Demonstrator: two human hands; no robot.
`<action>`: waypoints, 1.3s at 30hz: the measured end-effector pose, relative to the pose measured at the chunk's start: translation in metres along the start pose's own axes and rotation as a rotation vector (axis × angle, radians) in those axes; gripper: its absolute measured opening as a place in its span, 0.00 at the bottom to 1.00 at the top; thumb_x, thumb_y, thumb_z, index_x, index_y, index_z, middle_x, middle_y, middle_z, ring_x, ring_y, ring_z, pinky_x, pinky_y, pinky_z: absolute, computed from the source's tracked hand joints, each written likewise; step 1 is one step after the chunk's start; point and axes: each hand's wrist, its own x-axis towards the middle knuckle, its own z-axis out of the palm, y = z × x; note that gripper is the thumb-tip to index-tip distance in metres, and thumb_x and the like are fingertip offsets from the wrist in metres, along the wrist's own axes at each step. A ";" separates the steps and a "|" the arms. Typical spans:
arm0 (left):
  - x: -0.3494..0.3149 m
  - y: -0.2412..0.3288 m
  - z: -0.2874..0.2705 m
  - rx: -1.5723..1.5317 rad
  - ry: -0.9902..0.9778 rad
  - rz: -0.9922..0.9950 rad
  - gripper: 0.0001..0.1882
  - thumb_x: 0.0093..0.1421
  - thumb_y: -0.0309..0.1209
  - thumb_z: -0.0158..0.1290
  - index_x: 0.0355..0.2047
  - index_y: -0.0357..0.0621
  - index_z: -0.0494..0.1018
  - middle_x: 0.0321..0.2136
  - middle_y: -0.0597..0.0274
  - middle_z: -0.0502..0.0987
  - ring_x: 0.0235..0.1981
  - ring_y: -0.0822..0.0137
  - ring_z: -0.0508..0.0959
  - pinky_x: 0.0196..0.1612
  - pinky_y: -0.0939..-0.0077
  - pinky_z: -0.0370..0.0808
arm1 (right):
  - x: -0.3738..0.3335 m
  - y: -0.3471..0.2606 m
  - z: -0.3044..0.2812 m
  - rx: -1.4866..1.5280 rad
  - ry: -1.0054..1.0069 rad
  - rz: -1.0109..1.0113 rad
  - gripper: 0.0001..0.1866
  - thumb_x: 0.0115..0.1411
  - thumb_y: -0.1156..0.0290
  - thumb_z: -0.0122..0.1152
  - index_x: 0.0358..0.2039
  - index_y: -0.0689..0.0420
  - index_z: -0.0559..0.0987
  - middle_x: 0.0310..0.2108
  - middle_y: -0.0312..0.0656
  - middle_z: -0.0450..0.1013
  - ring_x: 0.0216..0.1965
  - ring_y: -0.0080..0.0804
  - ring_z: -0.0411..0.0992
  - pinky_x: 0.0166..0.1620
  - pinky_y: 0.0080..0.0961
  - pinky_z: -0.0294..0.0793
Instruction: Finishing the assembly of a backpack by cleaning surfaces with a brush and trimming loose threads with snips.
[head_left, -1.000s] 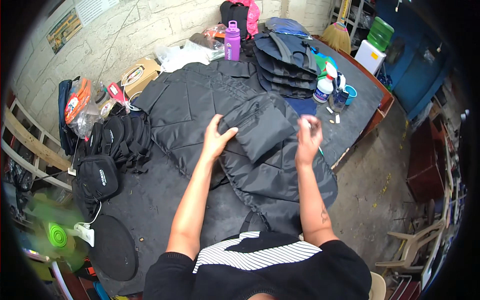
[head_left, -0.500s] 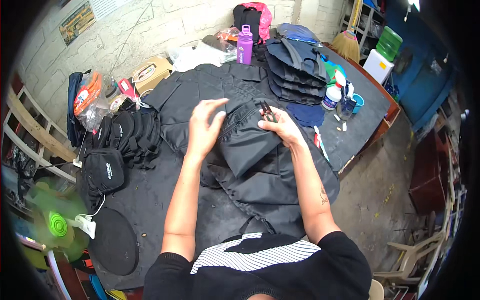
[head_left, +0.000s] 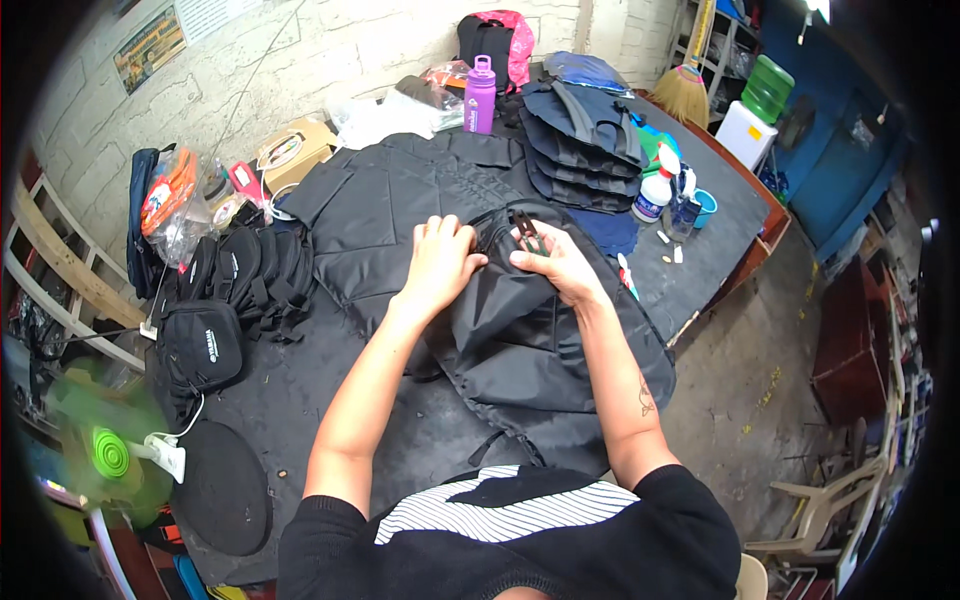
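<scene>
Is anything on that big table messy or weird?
A little. Small pale bits lie loose on the table near the spray bottle, like stray scraps. The black fabric looks bunched up too, but the left hand and right hand are on it. I see nothing spilled or broken.

Fabric (head_left: 500,310) on table (head_left: 325,430), pouches (head_left: 202,348) at left, drinking bottle (head_left: 480,103) behind, spray bottle (head_left: 652,197) behind right (cup (head_left: 707,207) near it)

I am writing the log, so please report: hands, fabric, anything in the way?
Left hand gripping black fabric. Right hand holding small dark tool, against fabric. Fabric bunched between hands. Dark-blue stack beyond, not between hands.
</scene>
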 end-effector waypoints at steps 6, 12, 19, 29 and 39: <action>-0.009 -0.013 -0.001 -0.109 -0.136 -0.078 0.11 0.52 0.37 0.58 0.29 0.43 0.74 0.33 0.58 0.68 0.40 0.57 0.66 0.46 0.66 0.62 | 0.002 0.015 0.007 0.039 -0.041 -0.020 0.20 0.50 0.72 0.70 0.43 0.61 0.75 0.36 0.29 0.71 0.39 0.17 0.66 0.46 0.17 0.65; -0.038 -0.028 -0.021 0.010 -0.034 -0.224 0.11 0.46 0.37 0.63 0.24 0.45 0.76 0.33 0.62 0.65 0.41 0.59 0.64 0.47 0.66 0.60 | 0.000 0.026 -0.036 0.017 0.324 -0.040 0.13 0.49 0.74 0.68 0.36 0.59 0.77 0.28 0.28 0.72 0.30 0.16 0.68 0.39 0.15 0.67; -0.072 -0.049 0.016 -1.055 -0.221 -0.703 0.29 0.54 0.38 0.63 0.50 0.40 0.62 0.35 0.60 0.71 0.34 0.72 0.73 0.33 0.78 0.71 | -0.010 0.025 -0.032 -0.831 0.687 -0.185 0.24 0.46 0.69 0.71 0.43 0.62 0.73 0.36 0.40 0.69 0.38 0.31 0.69 0.40 0.25 0.68; -0.082 -0.058 0.092 -0.460 0.008 -0.792 0.40 0.52 0.36 0.64 0.60 0.34 0.56 0.28 0.63 0.70 0.24 0.75 0.71 0.26 0.81 0.70 | 0.000 0.056 -0.091 -0.804 0.885 -0.301 0.23 0.47 0.66 0.71 0.39 0.59 0.68 0.33 0.36 0.67 0.25 0.23 0.58 0.32 0.21 0.64; -0.037 0.021 0.002 -1.499 -0.046 -0.745 0.08 0.59 0.32 0.56 0.27 0.43 0.72 0.21 0.69 0.73 0.17 0.78 0.70 0.21 0.83 0.71 | 0.010 0.047 -0.092 -0.664 0.793 -0.264 0.27 0.46 0.62 0.73 0.42 0.59 0.69 0.31 0.37 0.68 0.31 0.24 0.66 0.35 0.23 0.68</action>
